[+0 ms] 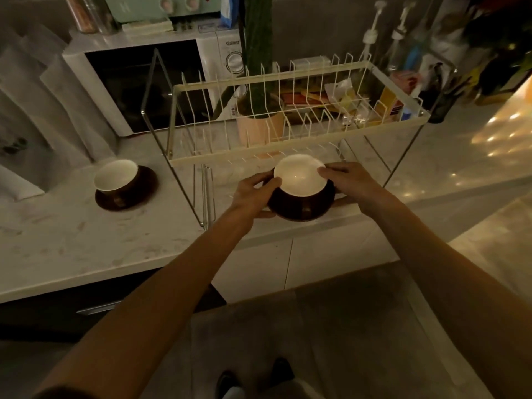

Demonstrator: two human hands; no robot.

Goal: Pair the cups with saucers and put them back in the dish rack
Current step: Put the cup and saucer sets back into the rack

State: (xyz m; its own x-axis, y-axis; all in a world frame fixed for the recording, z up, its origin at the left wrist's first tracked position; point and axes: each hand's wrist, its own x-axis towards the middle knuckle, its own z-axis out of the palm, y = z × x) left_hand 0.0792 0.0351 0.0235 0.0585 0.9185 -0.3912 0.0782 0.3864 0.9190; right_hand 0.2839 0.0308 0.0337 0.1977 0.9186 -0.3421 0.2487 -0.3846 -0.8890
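Note:
A brown cup with a white inside (299, 177) sits on a dark brown saucer (302, 213) at the front of the dish rack's lower tier. My left hand (254, 191) grips the pair from the left, thumb near the cup rim. My right hand (349, 180) holds it from the right, fingertips on the rim. A second brown cup (116, 175) stands on its own dark saucer (144, 188) on the counter to the left of the rack. The two-tier wire dish rack (259, 161) has a cream upper tray with nothing in it.
A white microwave (138, 79) stands behind the rack at the left. A cactus in a pink pot (257, 125) is behind the rack. Bottles and packets crowd the back right. The marble counter edge (144, 269) runs in front of me.

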